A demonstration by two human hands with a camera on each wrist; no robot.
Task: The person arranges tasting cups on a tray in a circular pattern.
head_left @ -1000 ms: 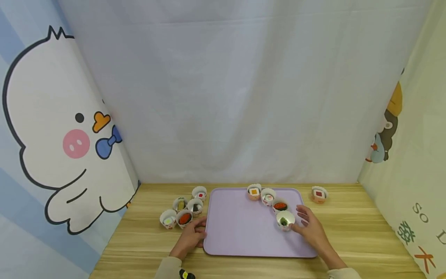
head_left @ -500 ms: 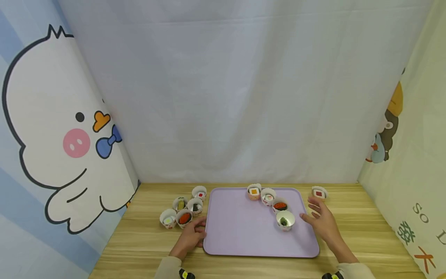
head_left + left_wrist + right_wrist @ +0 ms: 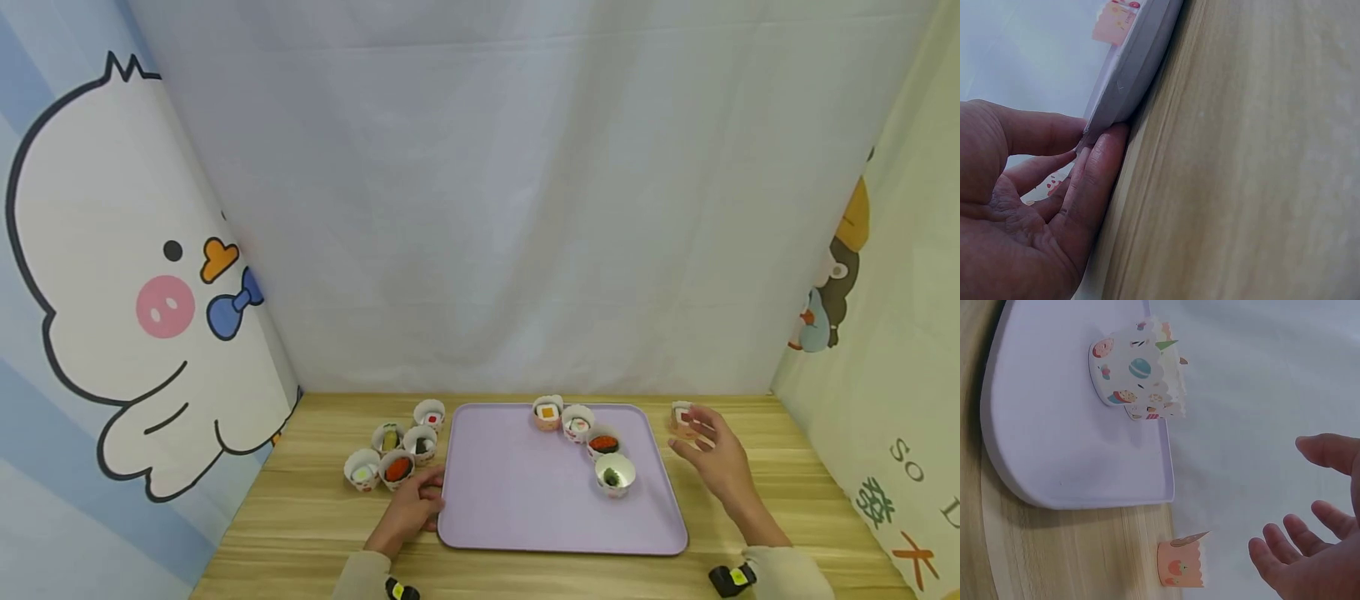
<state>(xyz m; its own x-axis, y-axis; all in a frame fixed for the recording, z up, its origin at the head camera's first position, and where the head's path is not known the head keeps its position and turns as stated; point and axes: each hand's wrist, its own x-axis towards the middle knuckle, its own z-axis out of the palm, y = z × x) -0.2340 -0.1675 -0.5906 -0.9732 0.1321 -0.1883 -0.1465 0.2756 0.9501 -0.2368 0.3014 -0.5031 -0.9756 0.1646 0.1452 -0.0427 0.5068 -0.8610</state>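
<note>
A lilac tray [image 3: 525, 508] lies on the table. My left hand [image 3: 408, 508] holds its left edge; in the left wrist view the thumb presses the tray's rim [image 3: 1132, 75] against the fingers. My right hand [image 3: 722, 462] is beside a strawberry-print orange paper cup [image 3: 680, 425] right of the tray and partly covers it. In the right wrist view, the fingers are spread, with a gap to that cup. On the tray's right half is a curved row of paper cups with toy sushi: orange-topped [image 3: 547, 413], pale [image 3: 577, 427], red roe [image 3: 603, 444] and green-filled [image 3: 615, 477].
Left of the tray several more paper cups stand together, among them one with red roe [image 3: 397, 471] and one with a pale green-centred piece [image 3: 363, 472]. A light curtain [image 3: 480, 208] hangs behind the wooden table [image 3: 300, 517].
My right hand has left the green-filled cup on the tray and moved right and away from me to the orange cup. My left hand stays at the tray's edge.
</note>
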